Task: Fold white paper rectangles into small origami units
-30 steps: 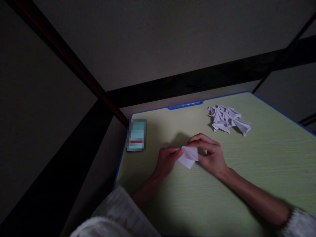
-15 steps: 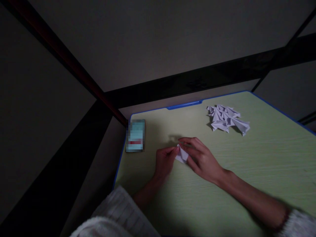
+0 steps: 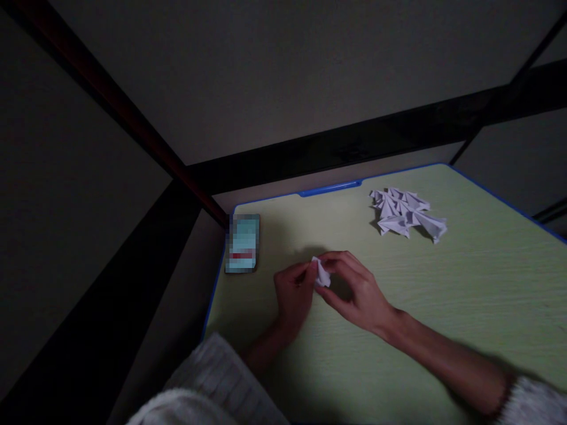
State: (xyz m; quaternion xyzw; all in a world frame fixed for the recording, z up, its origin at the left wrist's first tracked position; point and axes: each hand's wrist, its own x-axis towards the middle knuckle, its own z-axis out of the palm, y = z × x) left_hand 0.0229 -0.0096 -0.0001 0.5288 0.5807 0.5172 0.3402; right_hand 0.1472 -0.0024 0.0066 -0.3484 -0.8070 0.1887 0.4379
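Note:
A small folded piece of white paper [image 3: 321,275] is held just above the pale green table [image 3: 465,307]. My left hand [image 3: 295,293] pinches its left side with closed fingers. My right hand [image 3: 357,292] curls round its right side, thumb and forefinger pressed on the fold. Most of the paper is hidden between the two hands.
A pile of several folded white paper pieces [image 3: 405,213] lies at the table's far right. A phone [image 3: 243,243] with a lit screen rests near the far left corner. The table has a blue rim [image 3: 330,188]; dark beams and a wall stand behind it.
The paper has been folded smaller and drawn a little to the left. My right hand has slid left over it, and both hands now close tighter round it.

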